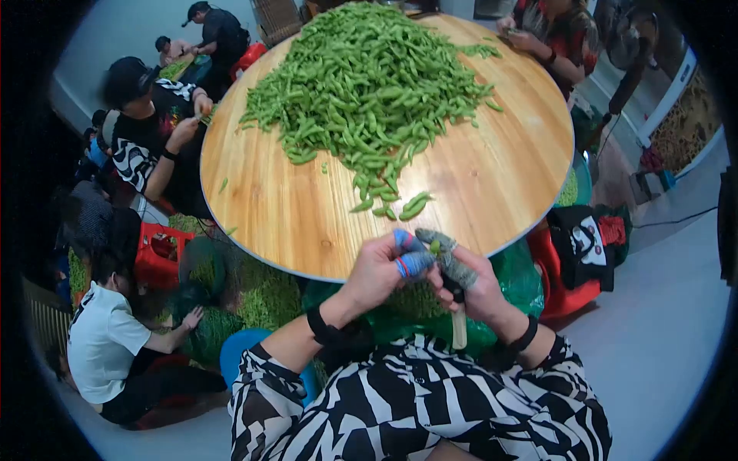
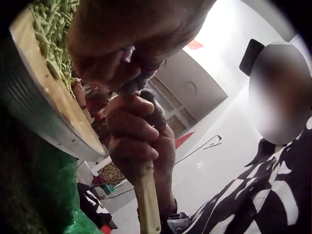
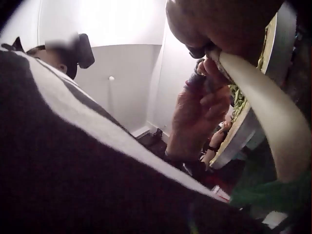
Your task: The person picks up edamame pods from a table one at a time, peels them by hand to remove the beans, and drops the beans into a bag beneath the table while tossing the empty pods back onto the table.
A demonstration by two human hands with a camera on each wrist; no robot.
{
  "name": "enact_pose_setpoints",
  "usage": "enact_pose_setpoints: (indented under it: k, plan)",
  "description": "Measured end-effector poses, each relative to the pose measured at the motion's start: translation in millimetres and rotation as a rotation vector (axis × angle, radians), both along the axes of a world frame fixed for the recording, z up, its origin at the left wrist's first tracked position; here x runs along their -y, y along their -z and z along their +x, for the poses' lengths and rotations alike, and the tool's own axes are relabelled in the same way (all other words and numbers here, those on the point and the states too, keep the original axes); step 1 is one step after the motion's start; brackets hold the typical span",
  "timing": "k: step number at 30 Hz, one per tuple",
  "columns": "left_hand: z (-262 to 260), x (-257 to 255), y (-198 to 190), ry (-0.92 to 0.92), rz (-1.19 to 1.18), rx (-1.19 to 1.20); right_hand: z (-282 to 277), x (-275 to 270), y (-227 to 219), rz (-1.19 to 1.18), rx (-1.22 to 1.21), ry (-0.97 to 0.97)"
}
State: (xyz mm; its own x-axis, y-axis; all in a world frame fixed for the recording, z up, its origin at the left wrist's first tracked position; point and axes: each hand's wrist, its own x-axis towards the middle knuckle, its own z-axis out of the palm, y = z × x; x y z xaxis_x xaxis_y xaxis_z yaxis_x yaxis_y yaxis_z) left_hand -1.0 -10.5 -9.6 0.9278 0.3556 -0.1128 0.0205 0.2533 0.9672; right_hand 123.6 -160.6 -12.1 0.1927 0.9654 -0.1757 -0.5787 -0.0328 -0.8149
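Note:
Over the table's near edge both hands meet, fingertips together. My left hand [image 1: 372, 270], with blue wrapping on thumb and finger, pinches a small green bean pod [image 1: 435, 247], mostly covered by the fingers. Grey-green wrapping covers the thumb and a finger of my right hand [image 1: 478, 286]. That hand grips a tool by its pale handle [image 1: 459, 329], which sticks out below the fist; its working end is hidden. The left wrist view shows the curled right fingers round this handle [image 2: 147, 202]. Beyond the hands, a large heap of green pods [image 1: 377, 84] lies on the table.
The round wooden table [image 1: 500, 169] has a metal-edged rim. A few loose pods [image 1: 415, 205] lie near the hands. Green plastic [image 1: 519, 280] hangs below the edge, with a red stool [image 1: 561, 276] at right. Other people sit around, one in a white shirt [image 1: 104, 338] at lower left.

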Motion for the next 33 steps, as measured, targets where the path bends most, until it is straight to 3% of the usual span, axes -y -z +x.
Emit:
enact_pose_setpoints:
  k: [3, 7, 13, 16, 25, 33]
  plan:
    - [-2.5, -0.2, 2.8, -0.141, -0.037, -0.024, -0.9, -3.1, 5.1, 0.059, -0.193, -0.054]
    - [-8.6, -3.0, 6.8, -0.082, -0.047, -0.037, -5.2, -6.2, 8.6, 0.091, -0.247, -0.055]
    - [-11.0, 2.2, 7.3, -0.084, 0.069, 0.030, -6.7, -6.3, 6.4, 0.075, -0.168, -0.056]
    - [-13.1, -0.6, 13.7, -0.075, -0.036, 0.004, -6.7, -5.6, 10.9, 0.075, -0.146, -0.061]
    - [-10.9, -6.7, 11.3, -0.065, -0.026, 0.051, -4.1, -6.2, 6.3, 0.034, 0.044, -0.033]
    - [-12.6, -9.6, 22.2, 0.059, -0.498, 0.136, 0.6, -2.8, 0.9, 0.082, -0.248, -0.166]
